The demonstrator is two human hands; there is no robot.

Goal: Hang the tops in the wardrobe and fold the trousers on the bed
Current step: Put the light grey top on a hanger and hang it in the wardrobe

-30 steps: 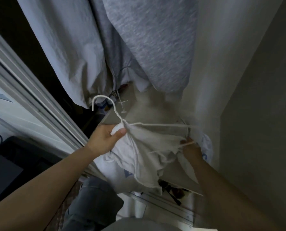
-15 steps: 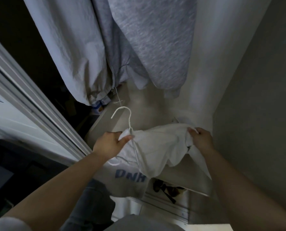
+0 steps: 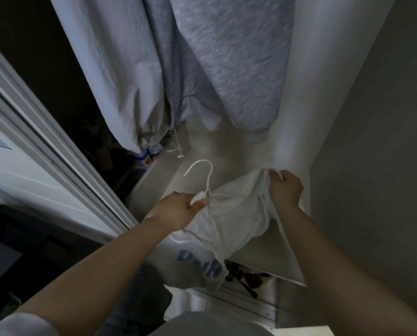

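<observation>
Wardrobe point(image 3: 297, 98) holds 2 hung grey tops point(image 3: 226, 64); left hand point(image 3: 175, 210) grips hanger point(image 3: 208, 177) neck w/ white top point(image 3: 236, 214), right hand point(image 3: 285, 190) pinches its far shoulder

My one camera rides on my head and looks forward and steeply down into the open wardrobe. Its wide angle bends the sliding door frame point(image 3: 57, 151) at the left and the grey wall point(image 3: 377, 166) at the right. It sits close: my left hand point(image 3: 175, 209) and right hand point(image 3: 285, 190) fill the lower middle, my forearms run up from the bottom corners, and the hanging grey garments point(image 3: 202, 69) crowd the top edge.
</observation>
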